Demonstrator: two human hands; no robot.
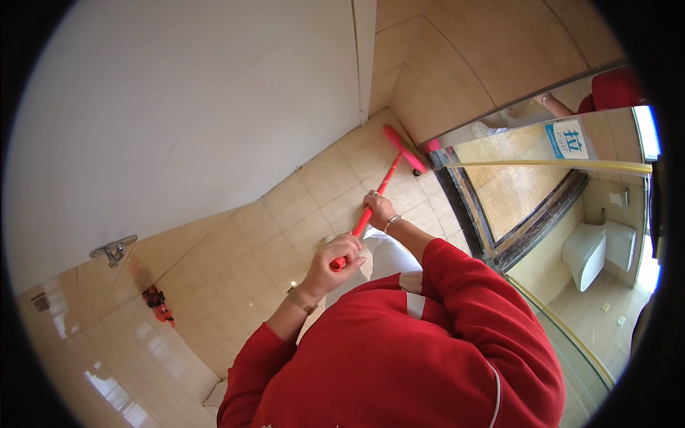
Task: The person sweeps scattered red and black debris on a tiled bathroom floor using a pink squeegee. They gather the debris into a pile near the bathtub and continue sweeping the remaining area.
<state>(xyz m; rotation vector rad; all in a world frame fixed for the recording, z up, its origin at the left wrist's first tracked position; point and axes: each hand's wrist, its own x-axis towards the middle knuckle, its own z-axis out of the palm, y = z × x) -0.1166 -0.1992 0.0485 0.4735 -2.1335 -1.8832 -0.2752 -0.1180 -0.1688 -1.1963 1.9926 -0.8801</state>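
Note:
Both my hands are wrapped round the red handle of a broom [388,175]. My left hand [337,258] is closed at the near end of the handle, with a band on its wrist. Farther along the handle, my right hand [380,210] is closed too, a bracelet on that wrist. The handle slants away from me to the upper right. Its wide pink-red head [404,148] rests on the tiled floor [314,187], close to the corner by the beige wall. The head looks slightly blurred, so its bristles cannot be made out.
A large white panel [185,107] with a metal fitting [114,250] takes up the left. Glass with a yellow edge strip [556,165] and a dark stone sill [464,207] lie right. Beyond is a white toilet [585,255]. A black-and-orange object [158,307] is at lower left.

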